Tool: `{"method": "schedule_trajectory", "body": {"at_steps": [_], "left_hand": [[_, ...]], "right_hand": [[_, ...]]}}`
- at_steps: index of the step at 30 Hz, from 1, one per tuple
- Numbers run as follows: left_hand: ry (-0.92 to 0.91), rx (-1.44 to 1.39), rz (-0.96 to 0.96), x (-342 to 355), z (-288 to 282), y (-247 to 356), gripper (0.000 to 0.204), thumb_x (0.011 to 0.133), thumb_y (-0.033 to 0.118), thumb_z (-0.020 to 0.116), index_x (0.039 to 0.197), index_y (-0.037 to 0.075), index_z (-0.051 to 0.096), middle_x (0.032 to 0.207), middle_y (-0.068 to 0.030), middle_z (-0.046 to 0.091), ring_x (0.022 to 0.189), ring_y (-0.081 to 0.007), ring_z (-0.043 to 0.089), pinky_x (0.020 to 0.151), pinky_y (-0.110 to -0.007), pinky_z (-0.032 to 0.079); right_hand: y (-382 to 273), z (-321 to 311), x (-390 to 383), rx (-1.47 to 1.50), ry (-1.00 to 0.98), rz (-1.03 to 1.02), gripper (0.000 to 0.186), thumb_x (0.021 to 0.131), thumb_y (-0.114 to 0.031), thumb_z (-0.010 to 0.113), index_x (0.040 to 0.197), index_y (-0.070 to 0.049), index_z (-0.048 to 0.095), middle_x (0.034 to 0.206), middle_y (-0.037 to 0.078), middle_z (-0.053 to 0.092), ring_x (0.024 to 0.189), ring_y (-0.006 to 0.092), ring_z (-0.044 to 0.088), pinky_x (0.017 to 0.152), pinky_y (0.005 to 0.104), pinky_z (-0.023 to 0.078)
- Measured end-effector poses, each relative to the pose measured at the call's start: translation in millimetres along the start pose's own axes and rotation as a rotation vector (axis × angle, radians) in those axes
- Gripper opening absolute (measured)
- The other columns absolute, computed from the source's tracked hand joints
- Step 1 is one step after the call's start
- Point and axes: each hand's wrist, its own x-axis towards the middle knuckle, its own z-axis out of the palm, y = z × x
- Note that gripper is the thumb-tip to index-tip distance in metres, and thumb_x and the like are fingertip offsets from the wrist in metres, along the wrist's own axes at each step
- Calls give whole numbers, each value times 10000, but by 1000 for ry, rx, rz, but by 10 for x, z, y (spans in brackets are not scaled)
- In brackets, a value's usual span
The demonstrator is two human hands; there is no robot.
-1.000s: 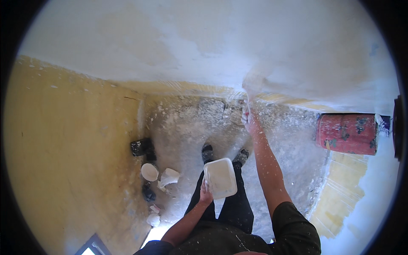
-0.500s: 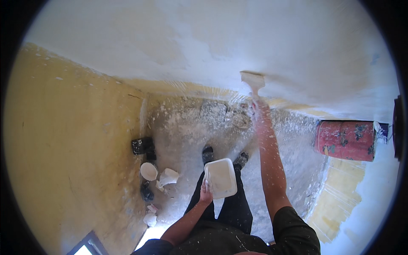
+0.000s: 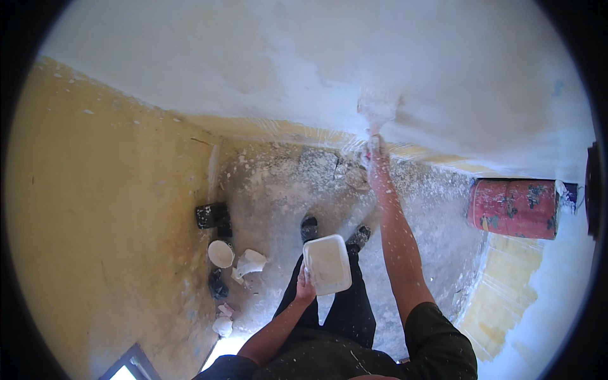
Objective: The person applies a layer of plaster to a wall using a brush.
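Observation:
My right hand (image 3: 375, 149), spotted with white, is closed round the handle of a wide paintbrush (image 3: 378, 106). The brush head is blurred and lies against the wall (image 3: 304, 57) in front of me, where white coating covers most of the yellow. Down by my waist, my left hand (image 3: 306, 288) grips the left edge of a white rectangular plastic tub (image 3: 328, 265), held with its top facing up. Whitish material coats the inside of the tub; how much it holds I cannot tell.
A yellow wall (image 3: 107, 209) stands on the left. Along its foot are a black container (image 3: 211, 216), a round white bucket (image 3: 221, 254), a torn white bag (image 3: 251, 261) and a black bag (image 3: 218, 285). A dented red drum (image 3: 514, 208) stands at right. White splashes cover the concrete floor (image 3: 278, 183).
My right hand has shifted slightly left and up with the paintbrush, whose head is now smeared by motion. The tub in my left hand has barely moved.

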Motion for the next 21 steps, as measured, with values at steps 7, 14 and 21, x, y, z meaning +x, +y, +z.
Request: {"method": "schedule_trajectory", "body": {"at_steps": [7, 14, 21], "left_hand": [[17, -1, -49, -16, -20, 29, 411, 965, 214, 292, 1302, -21, 297, 1221, -121, 450, 1113, -169, 447, 936, -285, 365], [-7, 172, -56, -41, -86, 102, 415, 965, 223, 291, 1305, -15, 295, 1231, -129, 441, 1124, -182, 441, 942, -296, 362], [-54, 52, 6, 11, -137, 39, 425, 967, 239, 287, 1324, 10, 266, 1261, -132, 405, 1150, -195, 418, 960, -318, 352]], "right_hand": [[972, -244, 51, 90, 198, 400, 282, 864, -412, 515, 837, -133, 482, 644, -30, 408, 479, 72, 365, 411, 206, 290], [1071, -424, 211, 159, 167, 631, 237, 879, -345, 502, 758, -143, 486, 571, -21, 400, 386, 79, 311, 347, 218, 228], [79, -117, 261, 181, 215, 482, 197, 890, -238, 480, 898, -55, 552, 569, -27, 395, 389, 74, 308, 343, 207, 210]]}}
